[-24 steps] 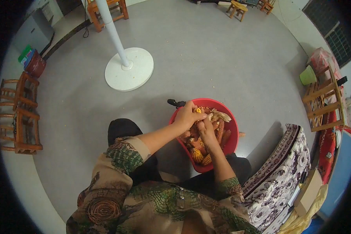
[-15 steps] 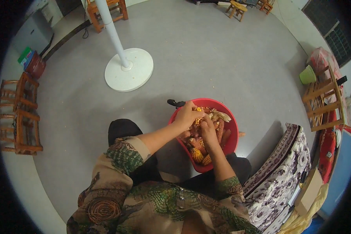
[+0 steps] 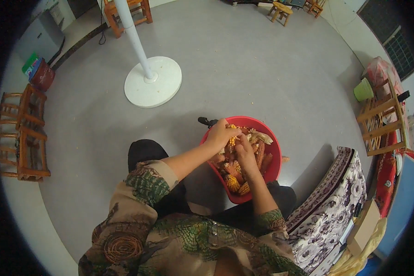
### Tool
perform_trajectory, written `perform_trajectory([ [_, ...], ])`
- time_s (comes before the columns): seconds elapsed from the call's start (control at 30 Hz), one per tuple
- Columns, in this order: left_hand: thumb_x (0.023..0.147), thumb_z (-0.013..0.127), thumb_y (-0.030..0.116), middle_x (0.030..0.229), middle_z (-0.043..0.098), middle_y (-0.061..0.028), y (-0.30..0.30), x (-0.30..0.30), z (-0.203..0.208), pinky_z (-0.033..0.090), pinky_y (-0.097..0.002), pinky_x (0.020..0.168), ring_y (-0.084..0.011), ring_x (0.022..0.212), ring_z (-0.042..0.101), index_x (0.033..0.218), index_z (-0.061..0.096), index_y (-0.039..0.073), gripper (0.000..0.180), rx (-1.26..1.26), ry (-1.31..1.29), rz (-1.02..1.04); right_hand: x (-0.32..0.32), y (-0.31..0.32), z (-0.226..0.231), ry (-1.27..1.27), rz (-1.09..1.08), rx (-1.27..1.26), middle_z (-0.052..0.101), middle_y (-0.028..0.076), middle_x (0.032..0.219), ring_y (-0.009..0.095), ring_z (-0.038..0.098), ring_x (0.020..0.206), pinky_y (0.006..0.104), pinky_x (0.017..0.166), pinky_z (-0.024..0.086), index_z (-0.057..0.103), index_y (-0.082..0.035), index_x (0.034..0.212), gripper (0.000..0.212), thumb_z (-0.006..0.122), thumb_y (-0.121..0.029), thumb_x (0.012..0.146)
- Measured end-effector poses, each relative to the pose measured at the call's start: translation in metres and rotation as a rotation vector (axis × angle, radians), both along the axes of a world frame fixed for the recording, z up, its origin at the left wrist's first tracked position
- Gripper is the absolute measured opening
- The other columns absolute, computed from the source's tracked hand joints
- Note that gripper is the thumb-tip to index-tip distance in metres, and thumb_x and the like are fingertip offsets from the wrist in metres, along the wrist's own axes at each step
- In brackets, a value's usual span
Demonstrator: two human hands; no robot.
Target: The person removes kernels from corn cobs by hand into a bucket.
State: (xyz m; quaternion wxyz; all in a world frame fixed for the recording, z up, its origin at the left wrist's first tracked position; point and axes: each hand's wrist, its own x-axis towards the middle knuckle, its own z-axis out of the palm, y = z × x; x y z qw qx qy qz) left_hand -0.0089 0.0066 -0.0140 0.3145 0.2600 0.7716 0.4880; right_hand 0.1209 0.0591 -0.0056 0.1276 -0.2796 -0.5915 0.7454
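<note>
Over a red basin (image 3: 277,166), my two hands meet on one ear of corn (image 3: 232,139) with yellow kernels. My left hand (image 3: 220,135) wraps the ear from the left. Against its right side press the fingers of my right hand (image 3: 244,148), with the thumb near the kernels. Under and beside my hands the basin holds several reddish bare cobs (image 3: 261,154) and a pale, husk-like piece (image 3: 261,137). At its near side lie ears with yellow kernels (image 3: 232,183). My fingers partly hide the held ear.
A black handle-like thing (image 3: 207,122) sticks out at the basin's far left. The white round base (image 3: 158,94) of a pole stands ahead. To my right is a flower-patterned cloth (image 3: 324,198); wooden chairs (image 3: 32,152) line the left wall. Loose kernels dot the grey floor (image 3: 216,78).
Both hands stay at nearly the same spot over the basin. The held ear is turned a little, and my right fingers have shifted slightly along it.
</note>
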Motion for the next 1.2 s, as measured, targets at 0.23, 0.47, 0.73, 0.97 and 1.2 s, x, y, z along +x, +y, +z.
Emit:
perform_trajectory([
  [0.23, 0.066, 0.074, 0.04, 0.079, 0.058, -0.0181, 0.001, -0.001, 0.002, 0.045, -0.0366, 0.064, -0.0254, 0.072, 0.057, 0.089, 0.048, -0.004, 0.056, 0.036, -0.024, 0.041, 0.001, 0.005, -0.008, 0.011, 0.036, -0.061, 0.054, 0.006, 0.084, 0.012, 0.052, 0.061, 0.0233, 0.047, 0.044, 0.037, -0.005, 0.125, 0.038, 0.036, -0.018, 0.089],
  [0.47, 0.065, 0.077, 0.03, 0.072, 0.053, -0.0122, -0.004, 0.004, 0.034, 0.045, -0.0334, 0.057, -0.0185, 0.064, 0.052, 0.082, 0.043, 0.001, 0.048, 0.036, -0.053, 0.006, -0.001, -0.001, 0.015, 0.046, -0.026, -0.131, 0.055, 0.008, 0.082, 0.013, 0.05, 0.057, 0.024, 0.045, 0.043, 0.04, -0.006, 0.121, 0.036, 0.032, -0.014, 0.087],
  [0.73, 0.071, 0.073, 0.027, 0.074, 0.054, -0.0054, 0.004, 0.001, 0.003, 0.042, -0.0287, 0.057, -0.0122, 0.07, 0.049, 0.085, 0.051, 0.002, 0.036, 0.188, -0.162, 0.039, -0.007, 0.001, 0.033, -0.013, -0.034, -0.21, 0.055, 0.009, 0.078, 0.015, 0.051, 0.056, 0.0255, 0.046, 0.042, 0.042, -0.005, 0.115, 0.034, 0.034, -0.014, 0.084],
  [0.97, 0.077, 0.069, 0.023, 0.079, 0.058, -0.0034, 0.0, 0.007, 0.018, 0.043, -0.0265, 0.064, -0.0109, 0.072, 0.05, 0.092, 0.058, 0.002, 0.028, 0.136, -0.063, -0.131, 0.0, 0.005, -0.002, 0.043, -0.083, -0.047, 0.054, 0.009, 0.079, 0.015, 0.052, 0.058, 0.025, 0.047, 0.043, 0.041, -0.006, 0.115, 0.033, 0.033, -0.013, 0.084],
  [1.2, 0.078, 0.068, 0.023, 0.08, 0.058, -0.0017, -0.001, 0.006, 0.018, 0.042, -0.0234, 0.063, -0.0085, 0.071, 0.051, 0.094, 0.059, 0.001, 0.029, 0.191, -0.237, -0.124, -0.001, 0.002, 0.016, -0.005, -0.055, -0.06, 0.055, 0.008, 0.078, 0.014, 0.051, 0.057, 0.0238, 0.046, 0.042, 0.042, -0.007, 0.113, 0.03, 0.033, -0.014, 0.086],
])
